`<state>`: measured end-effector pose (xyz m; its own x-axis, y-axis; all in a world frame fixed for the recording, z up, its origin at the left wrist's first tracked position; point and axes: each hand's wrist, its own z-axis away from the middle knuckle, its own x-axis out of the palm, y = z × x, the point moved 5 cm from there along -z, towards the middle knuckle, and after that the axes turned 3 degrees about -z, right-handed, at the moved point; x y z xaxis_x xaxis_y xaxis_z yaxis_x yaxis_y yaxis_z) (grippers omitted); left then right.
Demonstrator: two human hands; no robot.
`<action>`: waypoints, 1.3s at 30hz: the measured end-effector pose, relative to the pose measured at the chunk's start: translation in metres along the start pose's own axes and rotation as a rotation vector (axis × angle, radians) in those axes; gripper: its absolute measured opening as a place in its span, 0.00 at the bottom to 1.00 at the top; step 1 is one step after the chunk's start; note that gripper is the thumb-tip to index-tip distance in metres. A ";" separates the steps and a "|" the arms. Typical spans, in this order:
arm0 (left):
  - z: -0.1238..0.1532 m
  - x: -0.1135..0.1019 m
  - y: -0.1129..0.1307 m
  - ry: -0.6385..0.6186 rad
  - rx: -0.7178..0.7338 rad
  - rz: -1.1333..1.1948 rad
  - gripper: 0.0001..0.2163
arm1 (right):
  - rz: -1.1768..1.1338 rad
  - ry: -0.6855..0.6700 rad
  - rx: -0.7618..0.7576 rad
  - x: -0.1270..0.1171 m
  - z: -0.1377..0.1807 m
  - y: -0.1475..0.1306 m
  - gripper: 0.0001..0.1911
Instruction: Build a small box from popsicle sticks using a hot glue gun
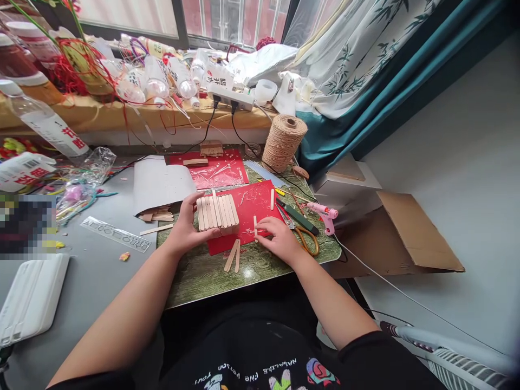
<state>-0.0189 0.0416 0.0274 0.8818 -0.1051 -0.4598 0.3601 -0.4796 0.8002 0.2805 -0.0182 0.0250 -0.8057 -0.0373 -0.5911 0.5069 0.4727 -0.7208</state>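
My left hand [187, 225] grips a small boxy piece made of wooden craft sticks [218, 212], laid side by side, its thumb along the near edge. One stick end pokes up at its back. My right hand [278, 238] pinches a short craft stick [255, 225] over the red sheet [260, 197]. Another short stick [272, 199] lies on that sheet. Two loose craft sticks [232, 256] rest on the green wood-patterned board in front. To the right of my right hand are scissors with orange handles [307, 241] and a dark green utility knife [298, 216].
A pink glue gun [325, 214] stands at the board's right edge, its cord trailing right. Behind are a twine spool [285, 142], a second red sheet [223, 173] and a power strip [231, 98]. A clear ruler [116, 234] and white case [34, 298] lie left.
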 end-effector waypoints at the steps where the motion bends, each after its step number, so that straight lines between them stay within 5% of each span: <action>1: 0.000 0.000 0.000 -0.008 0.004 -0.001 0.50 | 0.017 0.010 0.015 -0.005 -0.003 0.001 0.10; 5: -0.001 -0.002 -0.001 -0.027 0.018 0.004 0.48 | 0.086 0.148 0.012 -0.036 -0.002 -0.002 0.10; 7: 0.000 -0.003 -0.002 -0.034 0.027 0.015 0.47 | 0.125 0.371 0.009 -0.066 0.012 0.000 0.11; 10: 0.000 -0.003 -0.004 -0.038 0.024 0.006 0.47 | 0.238 0.910 0.111 -0.123 0.054 0.019 0.17; 12: -0.001 -0.003 -0.005 -0.042 0.014 -0.003 0.47 | 0.299 1.069 0.258 -0.149 0.080 0.043 0.29; 17: -0.004 0.002 -0.008 -0.091 -0.014 0.055 0.50 | 0.101 0.722 0.614 -0.154 0.098 0.106 0.41; 25: -0.011 -0.012 0.020 -0.060 0.064 -0.092 0.45 | 0.231 0.487 0.747 -0.158 0.076 0.112 0.23; 30: -0.018 -0.025 0.049 -0.084 0.133 -0.334 0.36 | 0.106 0.638 0.769 -0.170 0.088 0.107 0.26; 33: -0.024 -0.022 0.050 -0.161 0.164 -0.430 0.35 | -0.175 0.748 0.716 -0.170 0.093 0.097 0.28; 39: -0.034 -0.011 0.039 -0.291 0.146 -0.475 0.39 | -0.681 0.566 0.624 -0.150 0.070 0.055 0.24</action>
<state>-0.0041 0.0533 0.0772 0.5062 -0.0745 -0.8592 0.6321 -0.6456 0.4285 0.4506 -0.0479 0.0490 -0.9204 0.3648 0.1405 -0.1629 -0.0310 -0.9862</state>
